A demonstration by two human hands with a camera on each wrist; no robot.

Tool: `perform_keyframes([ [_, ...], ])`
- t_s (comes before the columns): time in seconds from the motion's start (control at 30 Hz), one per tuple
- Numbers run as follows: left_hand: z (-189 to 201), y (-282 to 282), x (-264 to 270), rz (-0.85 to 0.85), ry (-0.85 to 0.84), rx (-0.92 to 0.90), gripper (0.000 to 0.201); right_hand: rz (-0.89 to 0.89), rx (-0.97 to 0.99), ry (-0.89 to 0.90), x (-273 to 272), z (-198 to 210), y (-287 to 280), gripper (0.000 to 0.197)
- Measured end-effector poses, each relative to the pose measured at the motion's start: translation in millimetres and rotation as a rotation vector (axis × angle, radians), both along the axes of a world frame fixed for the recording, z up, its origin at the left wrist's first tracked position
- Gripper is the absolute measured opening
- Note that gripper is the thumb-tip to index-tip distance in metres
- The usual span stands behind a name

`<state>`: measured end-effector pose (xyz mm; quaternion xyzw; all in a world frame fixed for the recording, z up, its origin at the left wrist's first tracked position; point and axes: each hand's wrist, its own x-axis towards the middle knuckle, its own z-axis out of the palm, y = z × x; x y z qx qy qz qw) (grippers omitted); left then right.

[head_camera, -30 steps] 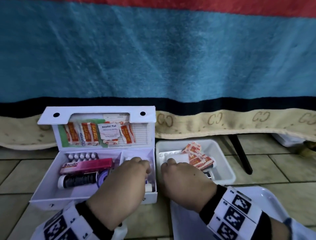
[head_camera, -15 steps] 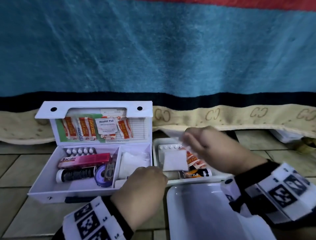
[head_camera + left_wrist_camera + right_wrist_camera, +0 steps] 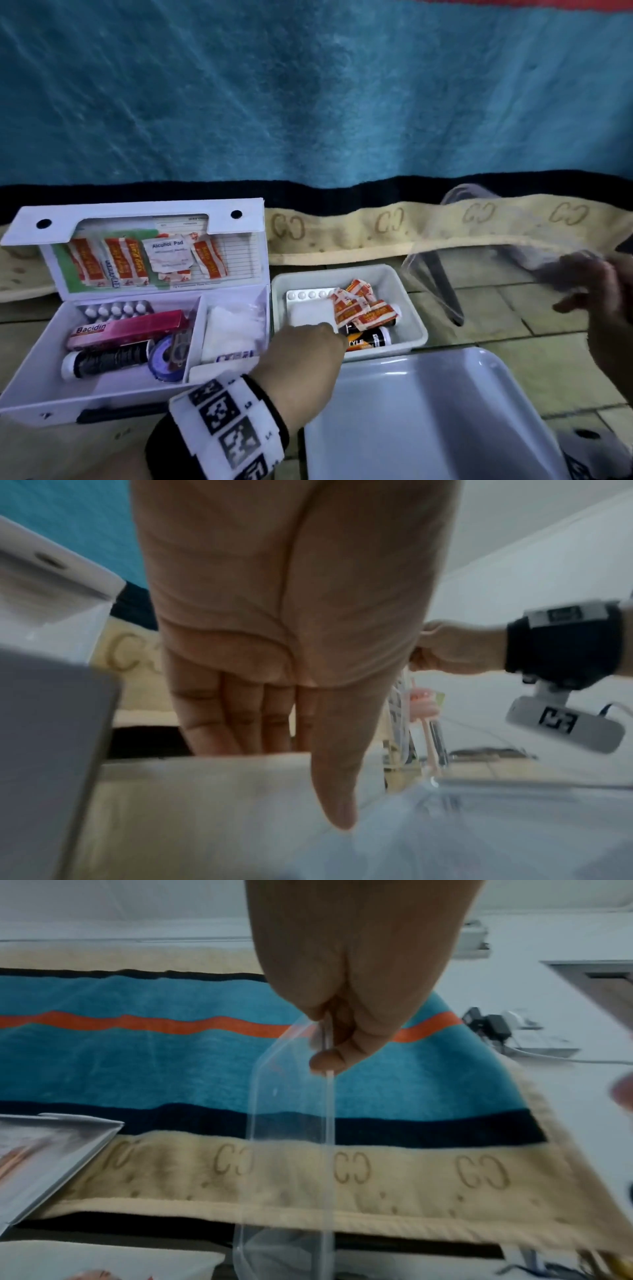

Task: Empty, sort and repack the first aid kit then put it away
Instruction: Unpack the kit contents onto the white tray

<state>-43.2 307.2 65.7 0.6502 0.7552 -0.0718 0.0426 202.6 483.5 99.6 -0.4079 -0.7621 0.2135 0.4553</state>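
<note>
Clear lid lifted off the small tray.
The right hand (image 3: 596, 291) now pinches the transparent plastic lid (image 3: 291, 1123) aloft; the flat-fingered, empty left hand (image 3: 305, 356) reaches the small white tray's (image 3: 411, 308) near-left corner, beside the open white first aid box (image 3: 41, 377).

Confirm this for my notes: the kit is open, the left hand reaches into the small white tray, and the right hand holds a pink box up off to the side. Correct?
Not quite. The right hand holds a clear plastic piece, not a pink box; the right wrist view shows it pinched. The pink box lies in the open kit. The left hand does reach into the small tray.
</note>
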Motion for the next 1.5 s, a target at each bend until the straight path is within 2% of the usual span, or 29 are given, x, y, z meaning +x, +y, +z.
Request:
perform_keyframes([
  [0.1,7.3,3.5,0.2,-0.003,0.025,0.040,0.041,-0.066,-0.296,0.267,16.8,-12.0,7.9,0.029],
  [0.17,17.3,-1.6,1.7,-0.015,0.000,0.118,0.033,-0.088,-0.467,0.396,19.8,-19.9,3.9,0.023],
  [0.2,23.0,-5.2,2.0,-0.020,-0.006,0.131,0.027,-0.095,-0.542,0.422,18.1,-24.0,0.8,0.018],
  [0.27,30.6,-13.0,2.1,-0.046,-0.063,0.146,0.036,-0.106,-0.661,0.471,12.0,-32.2,-4.2,0.020],
  [0.3,30.8,-15.1,1.4,-0.065,-0.043,0.178,0.039,-0.100,-0.709,0.488,7.3,-36.1,-5.4,0.012],
  [0.33,31.1,-16.7,1.2,-0.071,-0.040,0.185,0.039,-0.099,-0.765,0.459,1.4,-37.6,-7.3,0.006],
  [0.4,33.2,-17.4,1.8,-0.079,-0.044,0.180,0.040,-0.091,-0.833,0.330,-13.3,-38.4,-13.3,0.013],
  [0.47,35.6,-13.5,2.7,-0.064,-0.049,0.204,0.039,-0.099,-0.813,0.157,-30.0,-40.8,-19.6,0.015],
  [0.53,34.2,-9.4,4.6,-0.052,-0.068,0.205,0.028,-0.107,-0.754,-0.001,-47.1,-43.0,-25.3,0.005],
  [0.6,27.5,-1.8,1.0,-0.012,-0.025,0.167,0.018,-0.090,-0.740,-0.120,-60.8,-48.6,-26.6,0.013],
  [0.73,13.4,8.0,-8.0,0.000,0.038,0.173,0.023,-0.079,-0.785,-0.263,-75.8,-55.0,-18.4,0.026],
  [0.8,7.4,12.4,-10.0,-0.003,0.018,0.164,0.027,-0.048,-0.764,-0.376,-81.7,-52.4,-18.0,0.027],
  [0.87,2.2,15.4,-11.1,-0.008,0.013,0.141,0.030,-0.005,-0.705,-0.545,-85.0,-52.0,-19.1,0.041],
  [0.93,-2.7,16.5,-12.6,0.010,0.004,0.111,0.028,0.004,-0.677,-0.651,-86.0,-52.9,-18.3,0.037],
  [1.0,-8.1,16.0,-13.6,0.030,-0.025,0.082,0.026,0.019,-0.697,-0.646,-86.2,-53.4,-15.9,0.027],
  [1.1,-9.6,16.1,-13.5,0.046,-0.087,0.068,0.023,0.075,-0.700,-0.661,-86.2,-50.0,-13.7,0.047],
  [1.2,-5.9,17.7,-14.2,0.052,-0.156,0.059,0.026,0.085,-0.683,-0.729,-87.6,-43.3,-14.3,0.048],
  [1.3,5.7,10.4,-13.4,0.070,-0.293,0.107,0.027,0.046,-0.512,-0.825,-91.5,-34.4,-9.1,0.024],
  [1.4,23.0,-11.9,-18.8,0.130,-0.387,0.260,0.021,-0.043,-0.255,-0.775,-99.4,-15.9,-10.4,0.016],
  [1.5,37.9,-43.0,-43.0,0.267,-0.444,0.405,0.014,0.016,-0.121,-0.706,-114.8,5.5,-20.5,0.014],
])
